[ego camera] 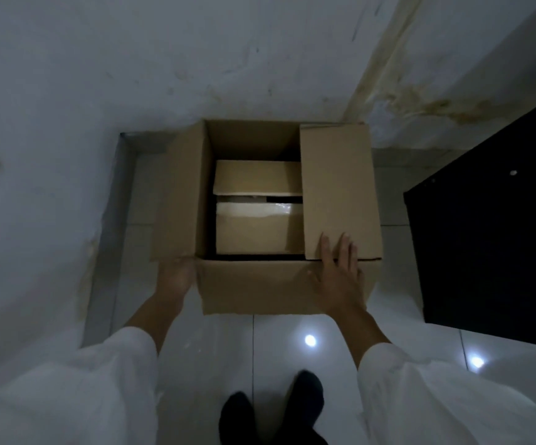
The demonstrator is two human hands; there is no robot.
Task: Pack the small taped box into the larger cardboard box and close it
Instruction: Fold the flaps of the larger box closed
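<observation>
Cardboard box (253, 284) open, small box (253, 229) inside

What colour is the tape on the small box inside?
Clear and glossy, catching light along the top seam of the small box, seen in the head view.

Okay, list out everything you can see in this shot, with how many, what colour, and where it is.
Large open brown cardboard box: one, brown, on the floor against the wall; right flap folded inward, left flap standing up.
Small taped cardboard box: one, brown with shiny clear tape, inside the large box.
Glossy white tiled floor: one, white, below, with two light reflections.
Stained white wall: one, white, behind the box.
Black cabinet: one, black, at right.
Dark shoes: two, black, bottom centre.
White sleeves: two, white, lower corners.
Left hand: at the left flap's base.
Right hand: flat on the right flap.
</observation>
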